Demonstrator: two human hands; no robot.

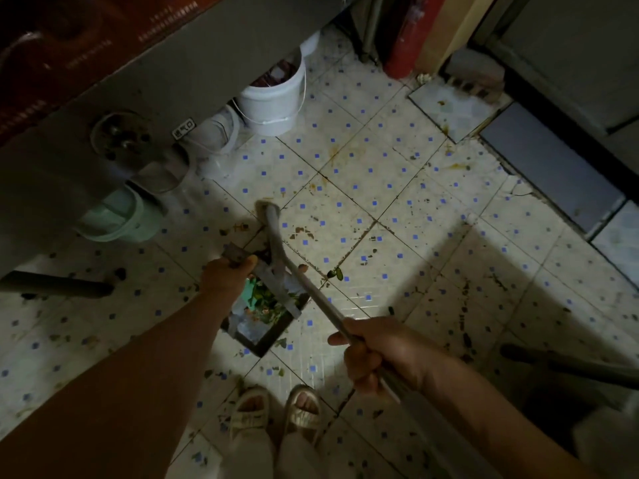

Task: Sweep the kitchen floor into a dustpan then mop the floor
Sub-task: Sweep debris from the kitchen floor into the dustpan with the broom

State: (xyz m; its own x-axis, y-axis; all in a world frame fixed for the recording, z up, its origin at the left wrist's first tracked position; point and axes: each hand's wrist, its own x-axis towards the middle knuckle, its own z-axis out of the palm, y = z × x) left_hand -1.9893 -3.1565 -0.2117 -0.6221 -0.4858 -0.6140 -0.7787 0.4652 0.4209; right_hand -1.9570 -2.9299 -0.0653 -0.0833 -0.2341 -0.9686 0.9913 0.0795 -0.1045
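On the tiled kitchen floor (380,188), directly ahead of my two feet (276,413), sits the dustpan (266,316). It is a dark square-edged pan, and it holds green leaf scraps and pale litter. My left hand (226,276) grips the dustpan's upright handle (235,255); the fingers are curled round the top of it and the thumb lies along its upper edge.

My right hand (373,354) holds the long grey pole (311,288) of the sweeping tool. The fingers are wrapped round the shaft, pressed together, with the knuckles facing up. The pole runs from my right hand up and to the left, crossing above the dustpan. Its far end (268,210) rests on the tiles just beyond the pan; the light is poor there, and I cannot tell whether the head is a broom or a scraper.

Debris remains on the floor: a green leaf (334,273) lies just right of the pan, and dark specks and brown stains are scattered over the tiles on both sides.

Beyond the pan, under the grey counter (173,84), stand a white bucket (273,102) with a wire handle and a pale green bin (114,216). A red cylinder (403,46) stands at the far wall. A dark step (549,167) borders the tiles on the right.
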